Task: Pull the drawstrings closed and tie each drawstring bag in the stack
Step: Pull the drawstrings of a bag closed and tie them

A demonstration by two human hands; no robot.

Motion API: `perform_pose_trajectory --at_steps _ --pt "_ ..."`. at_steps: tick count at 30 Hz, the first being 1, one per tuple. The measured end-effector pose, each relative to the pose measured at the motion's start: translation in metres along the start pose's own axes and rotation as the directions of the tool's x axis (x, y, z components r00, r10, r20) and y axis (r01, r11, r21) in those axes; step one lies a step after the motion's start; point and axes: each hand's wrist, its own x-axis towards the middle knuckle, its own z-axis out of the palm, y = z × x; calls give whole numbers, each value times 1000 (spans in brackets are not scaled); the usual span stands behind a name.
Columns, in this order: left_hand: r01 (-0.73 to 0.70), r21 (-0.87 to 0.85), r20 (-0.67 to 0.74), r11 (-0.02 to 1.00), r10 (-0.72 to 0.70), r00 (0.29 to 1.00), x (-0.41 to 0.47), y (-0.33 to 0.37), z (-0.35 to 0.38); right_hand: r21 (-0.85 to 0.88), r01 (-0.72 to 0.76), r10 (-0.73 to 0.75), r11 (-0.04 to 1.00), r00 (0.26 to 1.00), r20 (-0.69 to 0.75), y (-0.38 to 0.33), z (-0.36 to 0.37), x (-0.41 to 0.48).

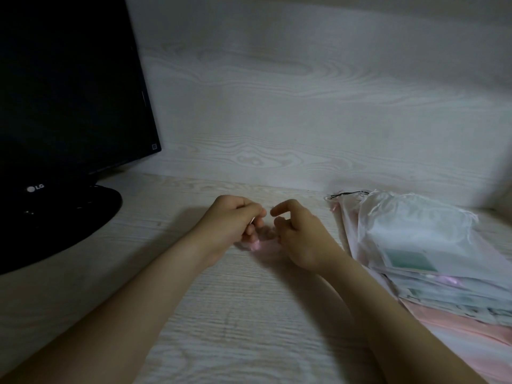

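The person's two hands meet close together over the middle of the pale wood-grain tabletop (221, 314), forearms reaching in from the lower edge of the view. The left hand (230, 220) has its fingers curled inward, and its grip is closed on a thin pale drawstring (252, 220) that shows at the fingertips. The right hand (299, 236) sits just beside it with the forefinger and thumb bent toward each other and the other fingers curled down. The picture is too blurred there to tell whether this grip actually holds a cord or only touches the cloth.

Between and under the two hands lies a small sheer pink bag (257, 246), its gathered end bunched up at the fingers and the rest flat on the tabletop.

To the right, near the right forearm but apart from it, lies the stack of bags (429, 245): translucent white ones on top, with ruffled mouths and loose cords toward the back, and pink ones beneath. A dark monitor (69, 92) on a round base stands at the left. A wood-grain wall panel (304, 106) rises behind the tabletop.
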Motion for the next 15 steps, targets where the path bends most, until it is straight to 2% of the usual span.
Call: perform_pose_trajectory --at_steps 2,6,8,11,15 --pt "4 12 -10 1000 -4 1000 1 -1 -2 187 -61 61 980 998 2 -3 0 -1" --pt "-27 137 -4 990 28 1000 0 -2 -3 506 -98 140 857 989 -46 -12 -8 -4" --pt "-37 178 26 983 33 999 -1 -2 -1 577 -111 180 809 982 -64 -13 -11 -4" --pt "-55 217 94 975 35 995 -2 -1 -2 673 -157 227 723 974 -16 -12 -8 -2" --pt "-63 258 190 964 13 982 -6 0 -2 757 -139 260 639 965 -42 -14 -9 -2"
